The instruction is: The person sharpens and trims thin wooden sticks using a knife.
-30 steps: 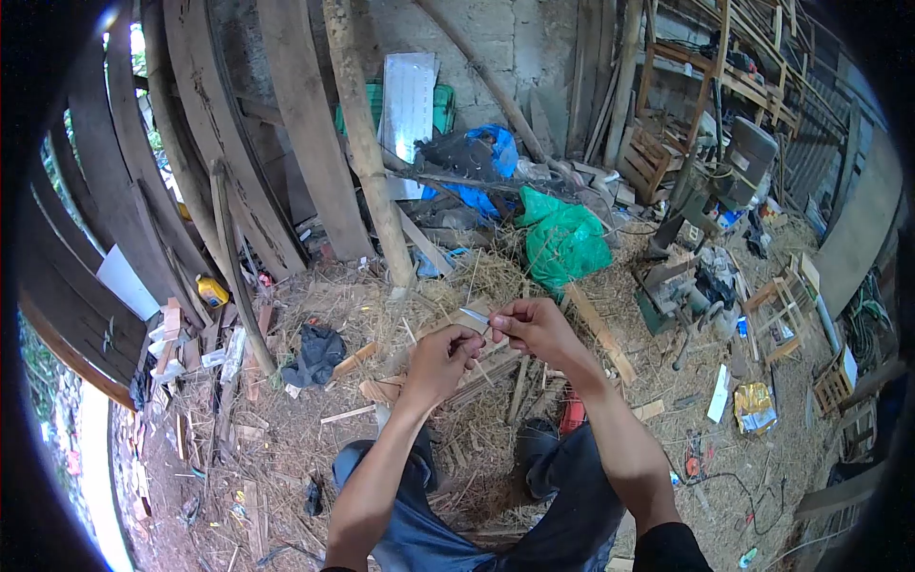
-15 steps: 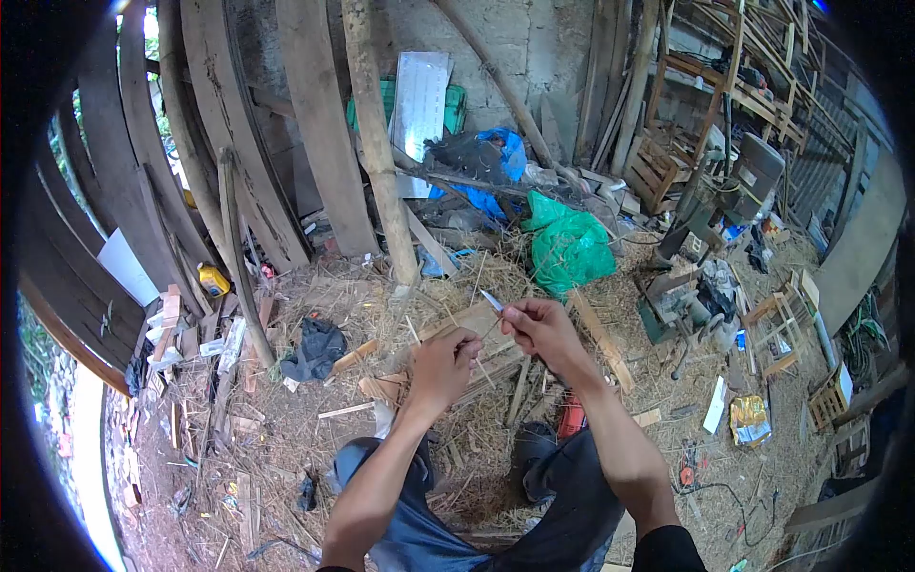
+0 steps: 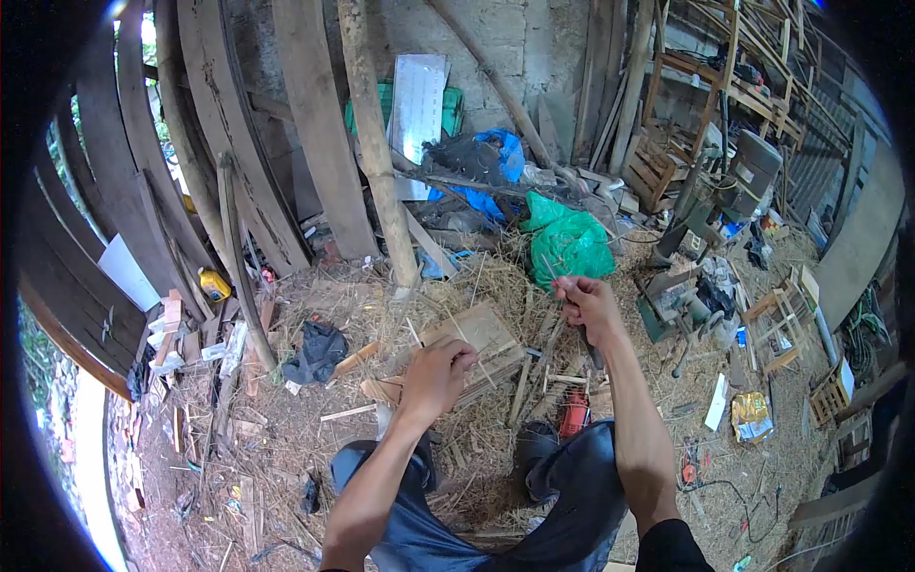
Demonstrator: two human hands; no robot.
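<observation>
My left hand (image 3: 437, 377) is closed in a pinch around a thin wooden stick (image 3: 413, 333), whose pale end shows above the knuckles. Apart from it, to the right, my right hand (image 3: 589, 307) grips a knife. Its narrow blade (image 3: 550, 270) points up and left in front of the green plastic bag, and a dark handle shows below the fingers. Beneath and beyond my left hand lies a wooden board (image 3: 484, 336) on the straw. A red tool (image 3: 575, 412) rests on the ground near my right foot.
A wooden post (image 3: 381, 181) rises ahead, with a green bag (image 3: 572, 246) to its right. Black plastic (image 3: 316, 353) and a yellow bottle (image 3: 213, 283) lie left. A metal machine (image 3: 681, 300) stands right, near a gold packet (image 3: 752, 418). Straw and wood scraps litter the ground.
My right hand has moved right and slightly up with the knife, away from my left hand. The board between them shows more. My left hand has barely moved.
</observation>
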